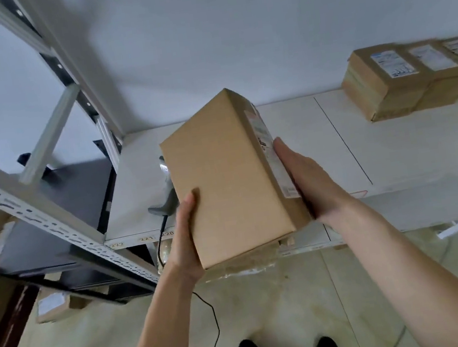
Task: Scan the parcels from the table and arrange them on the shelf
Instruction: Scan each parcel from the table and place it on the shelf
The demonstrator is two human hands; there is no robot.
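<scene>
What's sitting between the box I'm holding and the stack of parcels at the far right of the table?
In the head view, only bare white table lies between the held box and the stacked parcels; a thin dark seam crosses it.

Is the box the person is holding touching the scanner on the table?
Cannot tell. In the head view the cardboard box, held between the left hand and right hand, hides part of the scanner, so neither contact nor a gap shows.
</scene>
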